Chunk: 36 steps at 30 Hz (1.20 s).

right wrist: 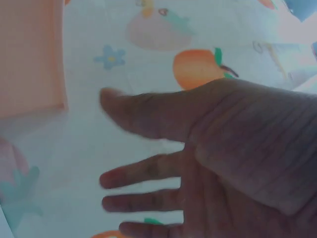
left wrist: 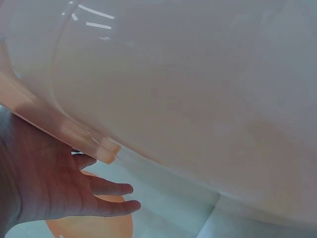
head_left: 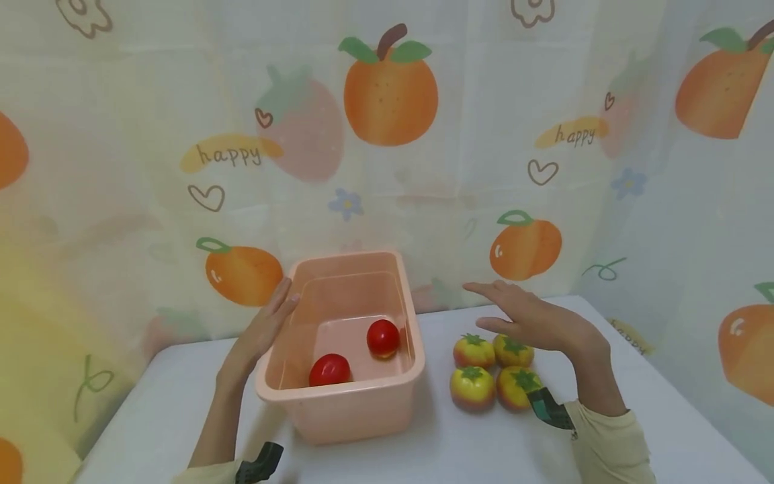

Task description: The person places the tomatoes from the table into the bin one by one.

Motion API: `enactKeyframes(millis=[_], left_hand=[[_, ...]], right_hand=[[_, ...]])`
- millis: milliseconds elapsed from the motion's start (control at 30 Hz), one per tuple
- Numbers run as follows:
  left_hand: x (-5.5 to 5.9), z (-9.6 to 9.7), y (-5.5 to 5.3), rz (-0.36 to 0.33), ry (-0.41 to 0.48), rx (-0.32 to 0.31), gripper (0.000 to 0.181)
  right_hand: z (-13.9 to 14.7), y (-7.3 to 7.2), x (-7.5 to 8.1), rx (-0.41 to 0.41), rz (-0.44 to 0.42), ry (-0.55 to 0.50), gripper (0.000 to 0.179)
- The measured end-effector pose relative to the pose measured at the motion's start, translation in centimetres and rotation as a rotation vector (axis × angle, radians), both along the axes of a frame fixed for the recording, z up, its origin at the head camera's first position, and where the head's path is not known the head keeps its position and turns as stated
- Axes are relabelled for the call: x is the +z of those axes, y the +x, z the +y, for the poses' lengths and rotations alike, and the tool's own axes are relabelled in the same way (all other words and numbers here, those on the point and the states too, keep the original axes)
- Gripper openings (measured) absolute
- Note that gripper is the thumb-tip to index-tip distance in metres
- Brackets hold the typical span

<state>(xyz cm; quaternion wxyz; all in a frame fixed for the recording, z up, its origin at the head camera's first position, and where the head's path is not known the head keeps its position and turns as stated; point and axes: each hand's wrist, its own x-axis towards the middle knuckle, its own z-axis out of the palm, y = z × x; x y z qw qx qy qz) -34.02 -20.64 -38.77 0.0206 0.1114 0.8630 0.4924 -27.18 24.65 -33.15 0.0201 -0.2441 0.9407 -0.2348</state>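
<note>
The patterned cloth [head_left: 459, 87] reads "happy" on an orange patch [head_left: 232, 153] above and left of the left fingers [head_left: 279, 306], on a second patch [head_left: 572, 133] above and right of the right fingers [head_left: 486, 290], and on a tilted third patch [head_left: 631, 337] lower right of those.

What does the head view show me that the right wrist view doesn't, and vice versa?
Only the head view: the left hand at the side of the pink bin, two red fruits inside that bin, and four yellow-and-red fruits with green tops, grouped beside it near the right hand.

Only the right wrist view: the palm side of the right hand, with three separate fingers below the thumb.

Both: the right hand, the bin (just part of its outer wall in the wrist view), and the fruit-print cloth.
</note>
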Motion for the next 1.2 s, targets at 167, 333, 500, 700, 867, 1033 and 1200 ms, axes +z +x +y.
enactKeyframes(millis=[167,333,500,700,867,1033,1200], left_hand=[[0.0,-0.1,0.1,-0.007,-0.001,0.000,0.083],[0.3,-0.3,0.1,-0.029,-0.018,0.013,0.084],[0.2,-0.4,0.0,-0.027,-0.017,0.002,0.082],[0.1,-0.4,-0.1,-0.032,-0.012,0.003,0.081],[0.2,-0.4,-0.1,-0.032,-0.030,0.014,0.082],[0.3,-0.4,-0.2,-0.033,-0.027,0.018,0.083],[0.2,-0.5,-0.2,-0.028,-0.032,0.020,0.082]], right_hand=[[1.9,-0.1,-0.4,-0.045,-0.149,0.043,0.076],[3.5,-0.9,-1.3,-0.095,-0.207,0.147,0.071],[4.5,-1.8,-2.4,-0.126,-0.284,0.206,0.060],[4.6,-3.1,-3.8,-0.219,-0.428,0.228,0.056],[4.6,-3.8,-4.7,-0.261,-0.474,0.229,0.057],[4.7,-4.3,-5.6,-0.280,-0.447,0.233,0.054],[4.7,-5.1,-6.9,-0.307,-0.468,0.215,0.061]])
